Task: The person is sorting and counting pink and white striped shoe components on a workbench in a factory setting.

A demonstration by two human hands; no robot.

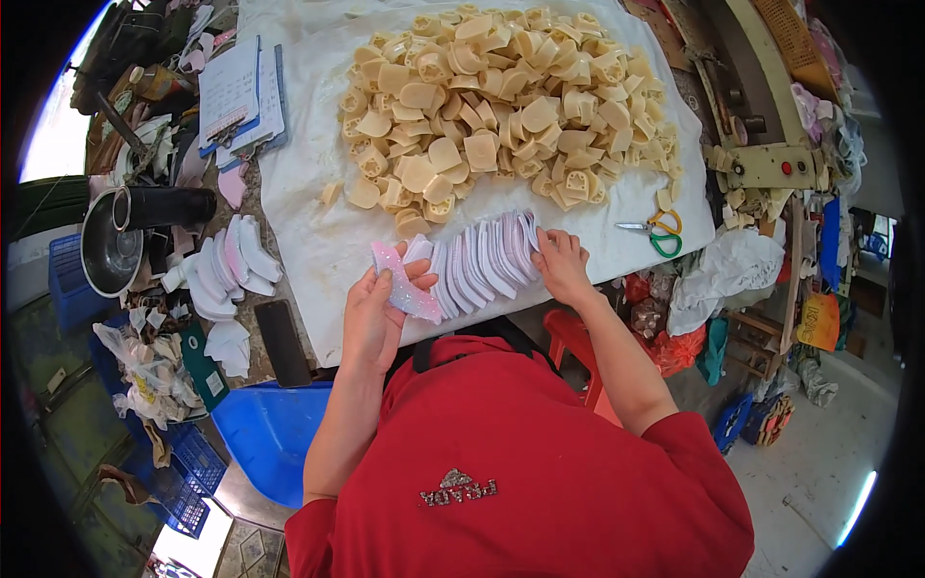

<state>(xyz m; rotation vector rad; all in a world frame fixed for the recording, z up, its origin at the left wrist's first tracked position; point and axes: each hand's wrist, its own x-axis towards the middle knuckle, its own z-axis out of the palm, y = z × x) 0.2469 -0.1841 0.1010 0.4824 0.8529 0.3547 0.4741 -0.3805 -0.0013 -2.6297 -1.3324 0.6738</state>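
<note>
A thin curved piece with pink glitter is held in the left hand, at the near edge of the white cloth that covers the table. The fingers of this hand are closed around the lower part of the piece, with the thumb on top, and the piece points up and to the left. Just beside it, to the right, lies a fanned row of similar curved pieces, white and pale pink, overlapping each other like cards. The right hand rests on the right end of this row; its fingers are bent and the fingertips touch the last pieces, but I cannot tell if it grips any of them. Further from the person, a big heap of cream-coloured moulded blocks fills the middle of the cloth. To the right of the row, near the cloth edge, there are scissors with yellow and green handles. On the left side, off the cloth, lies a second stack of white curved pieces, and near it a dark flat phone. Above them are a clipboard with papers, a black cylinder and a metal bowl. A blue plastic bin stands under the table edge, beside the person's red shirt.
</note>
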